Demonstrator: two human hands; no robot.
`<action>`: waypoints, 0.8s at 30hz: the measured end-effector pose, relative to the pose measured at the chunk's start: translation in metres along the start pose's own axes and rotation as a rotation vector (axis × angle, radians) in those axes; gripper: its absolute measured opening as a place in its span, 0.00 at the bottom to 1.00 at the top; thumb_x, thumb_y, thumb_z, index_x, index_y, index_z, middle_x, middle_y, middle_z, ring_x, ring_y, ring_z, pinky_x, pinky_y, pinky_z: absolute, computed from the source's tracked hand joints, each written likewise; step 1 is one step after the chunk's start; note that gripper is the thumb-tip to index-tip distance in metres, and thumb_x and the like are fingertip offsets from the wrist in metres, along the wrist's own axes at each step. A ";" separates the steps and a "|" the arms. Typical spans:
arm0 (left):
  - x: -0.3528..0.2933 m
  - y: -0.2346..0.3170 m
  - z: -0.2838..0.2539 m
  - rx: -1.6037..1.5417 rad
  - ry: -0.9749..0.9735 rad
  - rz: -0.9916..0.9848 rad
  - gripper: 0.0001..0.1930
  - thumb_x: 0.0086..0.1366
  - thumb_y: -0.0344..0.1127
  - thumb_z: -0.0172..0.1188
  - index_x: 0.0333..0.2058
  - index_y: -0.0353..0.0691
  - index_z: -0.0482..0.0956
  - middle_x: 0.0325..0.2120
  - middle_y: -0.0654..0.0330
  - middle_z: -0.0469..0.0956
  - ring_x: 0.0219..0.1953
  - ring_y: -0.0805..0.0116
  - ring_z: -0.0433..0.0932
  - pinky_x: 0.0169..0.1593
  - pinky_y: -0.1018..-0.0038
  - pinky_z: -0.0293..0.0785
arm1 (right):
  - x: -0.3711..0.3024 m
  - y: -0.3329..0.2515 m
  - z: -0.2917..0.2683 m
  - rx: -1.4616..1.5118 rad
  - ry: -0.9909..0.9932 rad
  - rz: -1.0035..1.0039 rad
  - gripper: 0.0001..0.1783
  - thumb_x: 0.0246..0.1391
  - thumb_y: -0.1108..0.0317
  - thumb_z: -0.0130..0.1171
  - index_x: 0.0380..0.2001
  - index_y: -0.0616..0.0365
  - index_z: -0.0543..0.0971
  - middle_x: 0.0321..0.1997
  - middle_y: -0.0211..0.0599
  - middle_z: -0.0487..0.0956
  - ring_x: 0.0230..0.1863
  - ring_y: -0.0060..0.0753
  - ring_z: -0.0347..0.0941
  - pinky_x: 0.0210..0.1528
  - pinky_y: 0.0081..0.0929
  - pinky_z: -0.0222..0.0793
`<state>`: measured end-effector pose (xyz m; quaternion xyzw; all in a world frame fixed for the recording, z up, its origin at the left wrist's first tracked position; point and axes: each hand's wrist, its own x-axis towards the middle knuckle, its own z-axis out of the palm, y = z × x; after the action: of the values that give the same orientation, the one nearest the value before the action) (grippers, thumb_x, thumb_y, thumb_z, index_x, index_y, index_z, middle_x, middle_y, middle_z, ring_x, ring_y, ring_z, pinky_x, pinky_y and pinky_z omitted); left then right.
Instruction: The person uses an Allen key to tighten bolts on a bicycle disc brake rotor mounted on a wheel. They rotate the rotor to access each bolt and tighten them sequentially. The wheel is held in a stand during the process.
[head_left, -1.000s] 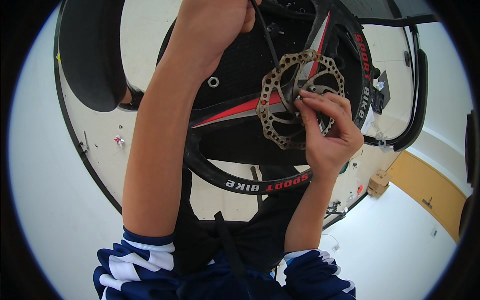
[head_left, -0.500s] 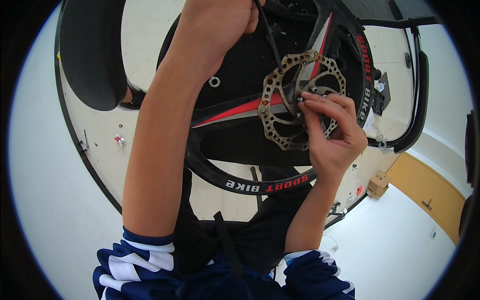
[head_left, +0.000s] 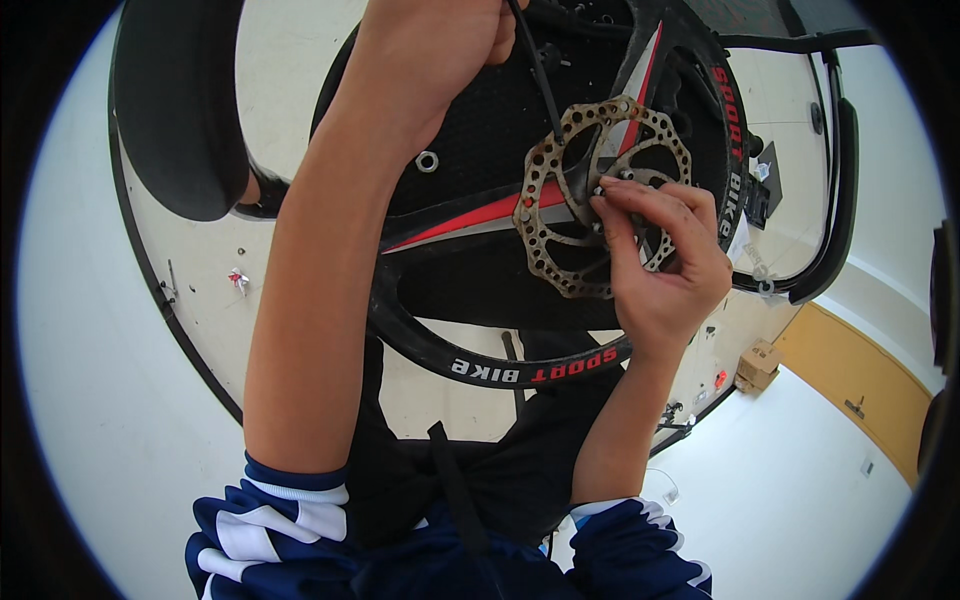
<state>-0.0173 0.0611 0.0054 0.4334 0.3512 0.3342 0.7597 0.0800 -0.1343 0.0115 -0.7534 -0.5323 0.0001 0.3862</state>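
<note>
A bicycle wheel with black, red and grey spokes lies below me, and a disc brake rotor full of holes sits over its hub. At the rotor's centre, my right hand pinches a small silver bolt between thumb and fingertips. More bolts stand beside it. My left hand reaches over the wheel's far side with curled fingers, partly cut off by the upper edge. A thin black rod runs from beside those fingers to the rotor's rim; whether they grip it is unclear.
A silver nut lies on the black surface among the spokes. The black padded shape rises at the far left. Small loose parts lie on the pale surface to the left. A cardboard box stands by the wooden door at right.
My right hand has shifted very slightly left and up at the rotor's centre, still pinching. The left arm stays in nearly the same place.
</note>
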 end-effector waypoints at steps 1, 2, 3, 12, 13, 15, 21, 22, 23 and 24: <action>0.002 -0.001 -0.001 0.001 0.001 -0.014 0.24 0.72 0.54 0.54 0.27 0.38 0.79 0.18 0.70 0.67 0.16 0.83 0.62 0.22 0.84 0.59 | 0.002 -0.002 0.000 -0.022 -0.002 -0.020 0.13 0.39 0.83 0.72 0.30 0.55 0.87 0.32 0.28 0.86 0.36 0.28 0.75 0.40 0.22 0.72; 0.001 0.001 0.000 0.014 0.013 -0.026 0.24 0.72 0.54 0.54 0.27 0.38 0.79 0.18 0.70 0.67 0.16 0.83 0.62 0.22 0.84 0.59 | 0.003 -0.003 -0.001 -0.048 -0.003 -0.039 0.13 0.38 0.83 0.72 0.30 0.54 0.87 0.31 0.28 0.86 0.36 0.29 0.75 0.40 0.22 0.71; 0.000 0.003 0.002 0.028 0.025 -0.037 0.24 0.72 0.54 0.54 0.27 0.38 0.79 0.18 0.70 0.67 0.16 0.83 0.62 0.22 0.84 0.59 | 0.002 -0.003 -0.001 -0.067 -0.004 -0.050 0.13 0.38 0.82 0.72 0.30 0.54 0.87 0.31 0.28 0.86 0.36 0.30 0.75 0.40 0.23 0.71; 0.002 0.000 -0.001 0.002 0.001 -0.027 0.24 0.72 0.54 0.54 0.28 0.37 0.79 0.18 0.71 0.67 0.16 0.83 0.62 0.21 0.84 0.59 | 0.000 0.001 0.004 -0.113 -0.005 -0.061 0.14 0.37 0.78 0.74 0.33 0.56 0.88 0.31 0.30 0.81 0.37 0.31 0.74 0.37 0.25 0.71; 0.002 0.000 -0.001 -0.001 0.002 -0.030 0.24 0.72 0.54 0.54 0.28 0.37 0.79 0.18 0.71 0.66 0.16 0.83 0.62 0.21 0.84 0.59 | 0.000 0.001 0.004 -0.119 -0.004 -0.057 0.14 0.37 0.78 0.74 0.32 0.56 0.88 0.31 0.29 0.80 0.37 0.31 0.74 0.37 0.25 0.71; 0.002 0.000 -0.001 -0.002 0.009 -0.041 0.24 0.72 0.54 0.54 0.28 0.37 0.79 0.18 0.71 0.66 0.16 0.83 0.62 0.22 0.84 0.59 | 0.000 0.001 0.004 -0.124 -0.006 -0.045 0.14 0.37 0.78 0.75 0.32 0.56 0.88 0.31 0.30 0.80 0.36 0.31 0.74 0.36 0.25 0.71; 0.001 0.000 -0.002 0.007 0.004 -0.024 0.24 0.73 0.54 0.54 0.28 0.37 0.79 0.18 0.70 0.66 0.17 0.83 0.62 0.22 0.84 0.58 | 0.000 -0.002 0.001 -0.122 -0.033 -0.070 0.14 0.38 0.79 0.73 0.32 0.57 0.87 0.31 0.31 0.79 0.35 0.32 0.74 0.35 0.25 0.70; 0.001 0.001 -0.002 0.006 0.002 -0.023 0.24 0.73 0.54 0.54 0.28 0.37 0.79 0.18 0.70 0.66 0.17 0.83 0.62 0.22 0.84 0.58 | 0.000 -0.001 0.001 -0.115 -0.030 -0.067 0.13 0.38 0.80 0.73 0.32 0.57 0.87 0.31 0.31 0.79 0.35 0.32 0.74 0.35 0.25 0.70; 0.002 0.001 -0.002 0.001 0.001 -0.033 0.24 0.73 0.54 0.54 0.28 0.37 0.79 0.18 0.70 0.66 0.17 0.83 0.61 0.22 0.84 0.58 | 0.000 0.000 0.001 -0.109 -0.028 -0.063 0.13 0.38 0.80 0.73 0.32 0.58 0.87 0.31 0.31 0.79 0.35 0.32 0.74 0.35 0.25 0.70; 0.002 0.001 -0.002 -0.003 0.000 -0.042 0.24 0.73 0.54 0.54 0.28 0.37 0.79 0.18 0.70 0.66 0.17 0.83 0.61 0.22 0.84 0.58 | 0.000 0.000 0.002 -0.119 -0.018 -0.066 0.13 0.38 0.80 0.73 0.31 0.58 0.87 0.31 0.31 0.79 0.35 0.32 0.74 0.34 0.25 0.70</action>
<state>-0.0180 0.0636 0.0051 0.4249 0.3598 0.3187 0.7671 0.0791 -0.1333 0.0102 -0.7570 -0.5592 -0.0372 0.3358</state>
